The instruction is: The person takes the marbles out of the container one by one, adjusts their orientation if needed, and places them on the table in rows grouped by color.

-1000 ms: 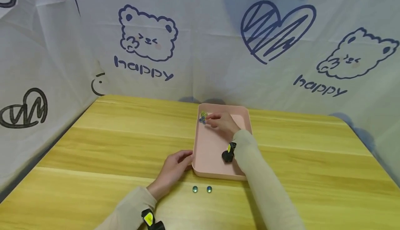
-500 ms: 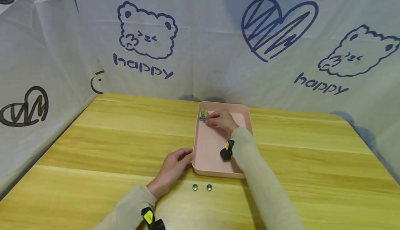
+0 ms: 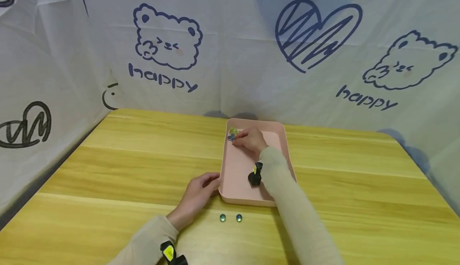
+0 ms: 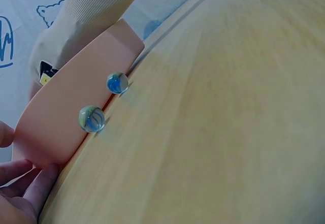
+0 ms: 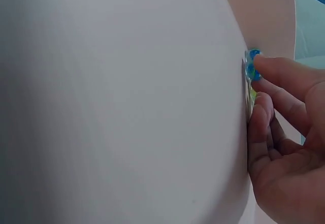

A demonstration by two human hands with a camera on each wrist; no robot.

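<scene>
A pink rectangular tray (image 3: 240, 177) lies on the wooden table. My left hand (image 3: 197, 195) rests against the outside of its near-left corner, with fingertips touching the wall. Over the tray's far-left corner, my right hand (image 3: 252, 139) pinches at a blue glass marble (image 5: 254, 56), its thumb right on the glass. Beside this, several blue marbles (image 3: 230, 137) and yellow-green marbles (image 3: 233, 130) sit clustered in that corner, partly covered by the fingers. Two clear marbles with blue-green swirls, one to the left (image 3: 223, 218) and one to the right (image 3: 238, 218), lie in front of the tray.
The wooden table (image 3: 143, 149) extends on both sides of the tray. A white cloth (image 3: 244, 81) with drawn bears and hearts hangs behind it. Each sleeve carries a small black wrist camera; the right one (image 3: 254, 179) hangs over the tray.
The right hand stays at the marble cluster, its forearm and wrist camera shifting slightly left. The left hand keeps its place at the tray, and the two loose marbles have not moved on the table.
</scene>
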